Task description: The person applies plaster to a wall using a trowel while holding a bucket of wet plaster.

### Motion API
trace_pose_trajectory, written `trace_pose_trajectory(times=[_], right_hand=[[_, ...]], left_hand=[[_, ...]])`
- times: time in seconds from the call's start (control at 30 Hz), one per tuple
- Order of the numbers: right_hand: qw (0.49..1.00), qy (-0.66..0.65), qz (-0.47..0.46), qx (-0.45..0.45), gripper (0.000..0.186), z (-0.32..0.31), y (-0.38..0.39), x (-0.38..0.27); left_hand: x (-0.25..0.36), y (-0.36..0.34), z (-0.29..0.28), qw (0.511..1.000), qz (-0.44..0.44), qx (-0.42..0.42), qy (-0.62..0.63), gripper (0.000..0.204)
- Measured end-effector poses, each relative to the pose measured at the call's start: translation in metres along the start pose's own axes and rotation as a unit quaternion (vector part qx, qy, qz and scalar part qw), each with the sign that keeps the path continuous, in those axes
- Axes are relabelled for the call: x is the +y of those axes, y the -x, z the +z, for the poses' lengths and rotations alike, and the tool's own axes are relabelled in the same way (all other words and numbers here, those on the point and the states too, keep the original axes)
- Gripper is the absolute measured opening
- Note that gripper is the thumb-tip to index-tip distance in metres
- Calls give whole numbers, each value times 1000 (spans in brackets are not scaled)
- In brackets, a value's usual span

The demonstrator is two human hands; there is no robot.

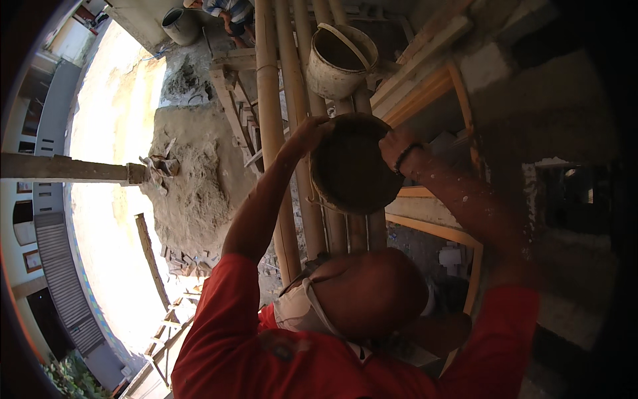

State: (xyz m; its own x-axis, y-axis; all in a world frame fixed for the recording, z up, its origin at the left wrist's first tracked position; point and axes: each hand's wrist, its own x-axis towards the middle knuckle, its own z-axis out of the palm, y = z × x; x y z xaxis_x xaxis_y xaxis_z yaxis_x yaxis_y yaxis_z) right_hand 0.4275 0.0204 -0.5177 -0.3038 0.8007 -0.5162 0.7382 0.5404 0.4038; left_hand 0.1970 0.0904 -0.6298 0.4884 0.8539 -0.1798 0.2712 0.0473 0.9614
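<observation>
The round tub [332, 179] sits near the frame's centre, between the hands, over wooden poles [269, 86]. The left hand [311, 135] grips its upper-left rim, the right hand [397, 149] its right rim. It looks stiff, probably heavier if filled; opposite rims suit holding.

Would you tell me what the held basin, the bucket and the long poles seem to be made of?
Basin: perhaps rubber or plastic, dark and dull; shade leaves it open. Bucket: probably plastic, pale and blotched, judging by its matte surface. Poles: most likely bamboo, tan and smooth, given their ringed joints.
</observation>
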Motion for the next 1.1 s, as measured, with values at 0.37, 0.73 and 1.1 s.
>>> trace_pose_trajectory(times=[0.37,0.73,1.1], right_hand=[[908,-213,26,-359,33,-26,-5,-13],[667,-708,35,-231,40,52,44,-20],[973,-193,74,104,14,30,26,-39]], left_hand=[[-5,16,22,983,-23,176,-47,43],[-6,14,26,985,-37,169,-12,44],[-13,13,20,987,0,158,19,42]])
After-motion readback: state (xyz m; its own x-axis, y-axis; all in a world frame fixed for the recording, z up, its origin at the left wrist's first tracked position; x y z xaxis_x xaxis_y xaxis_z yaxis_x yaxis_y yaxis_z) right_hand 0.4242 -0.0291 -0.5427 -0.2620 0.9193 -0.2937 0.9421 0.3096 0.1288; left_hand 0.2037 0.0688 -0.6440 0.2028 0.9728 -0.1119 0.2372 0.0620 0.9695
